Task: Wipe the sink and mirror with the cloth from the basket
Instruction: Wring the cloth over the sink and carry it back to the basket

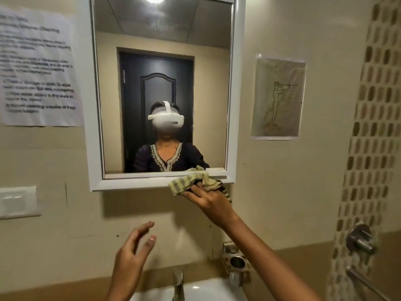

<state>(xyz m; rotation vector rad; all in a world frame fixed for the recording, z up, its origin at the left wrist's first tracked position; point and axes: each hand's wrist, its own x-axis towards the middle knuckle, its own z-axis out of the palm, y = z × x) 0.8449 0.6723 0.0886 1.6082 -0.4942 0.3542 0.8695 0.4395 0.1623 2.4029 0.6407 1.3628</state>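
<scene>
**Cloth at the mirror's bottom edge**

The right hand [208, 197] has its grip closed on the bunched striped cloth [196, 181], pressing it to the lower right frame of the mirror [165, 83], likely to wipe there. Below the mirror, the left hand [132, 255] hangs open and empty above the sink [201, 290]. The notice [38, 68] left of the mirror is mostly blurred; "mirror" is legible.

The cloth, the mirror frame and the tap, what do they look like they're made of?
Cloth: soft woven fabric, yellow-green with grey stripes, bunching in the right hand.
Mirror frame: smooth and white, probably painted metal or plastic; the picture cannot settle which.
Tap: polished metal, likely chrome, judging by its bright reflections.
</scene>
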